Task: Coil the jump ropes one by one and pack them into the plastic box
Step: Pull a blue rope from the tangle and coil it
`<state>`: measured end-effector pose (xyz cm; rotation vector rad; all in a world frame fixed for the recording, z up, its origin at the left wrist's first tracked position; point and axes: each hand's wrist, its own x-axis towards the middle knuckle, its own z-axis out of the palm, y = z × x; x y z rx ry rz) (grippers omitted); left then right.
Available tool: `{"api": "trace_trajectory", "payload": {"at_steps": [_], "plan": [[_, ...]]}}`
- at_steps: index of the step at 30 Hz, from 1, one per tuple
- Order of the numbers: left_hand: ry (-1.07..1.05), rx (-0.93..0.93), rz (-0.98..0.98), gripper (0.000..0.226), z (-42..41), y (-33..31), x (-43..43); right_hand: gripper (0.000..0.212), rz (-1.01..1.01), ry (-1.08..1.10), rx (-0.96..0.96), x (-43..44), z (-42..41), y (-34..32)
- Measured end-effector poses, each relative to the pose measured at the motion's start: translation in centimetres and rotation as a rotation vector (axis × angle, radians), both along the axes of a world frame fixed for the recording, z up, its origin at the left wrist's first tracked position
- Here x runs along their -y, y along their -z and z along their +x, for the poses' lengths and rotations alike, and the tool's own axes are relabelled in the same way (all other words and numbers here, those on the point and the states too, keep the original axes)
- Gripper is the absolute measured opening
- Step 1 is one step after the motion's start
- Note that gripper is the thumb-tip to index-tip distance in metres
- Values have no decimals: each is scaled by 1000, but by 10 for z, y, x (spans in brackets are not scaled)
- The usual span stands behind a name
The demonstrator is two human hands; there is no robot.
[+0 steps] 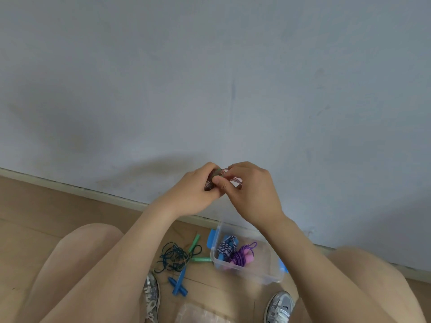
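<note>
Holding a small, tightly bunched jump rope (218, 180) between them, both hands meet in front of a pale blue-grey wall (210, 78). The left hand (197, 192) is closed around the bundle, with a dark, glittery handle end showing at its fingers. The right hand (254, 192) pinches thin clear loops of the same rope between thumb and fingertips, its other fingers curled in. Below the hands, on the wooden floor (35, 206), stands a clear plastic box (247, 273) with blue side latches. Inside it lie a coiled purple rope with pink handles (240, 257) and a rope with a white-and-navy braided cord (225, 247), touching each other. Just beside the box, beneath the left forearm, a loose dark green rope with green handles (175, 256) lies in a tangle on the floor. Two blue handles (179, 284) lie crossed next to that tangle; whether they belong to a separate rope cannot be told. Silver sneakers (278, 306) and bare knees frame the lower edge, and a clear lid (198, 314) lies between the shoes.
</note>
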<state>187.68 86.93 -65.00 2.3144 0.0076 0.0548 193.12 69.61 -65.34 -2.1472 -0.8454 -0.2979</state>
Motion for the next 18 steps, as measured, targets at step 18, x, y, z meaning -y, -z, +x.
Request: {"api": "trace_trajectory", "payload": {"at_steps": [18], "plan": [[-14, 22, -214, 39, 8, 1, 12, 30, 716, -117, -689, 2, -3, -21]]}}
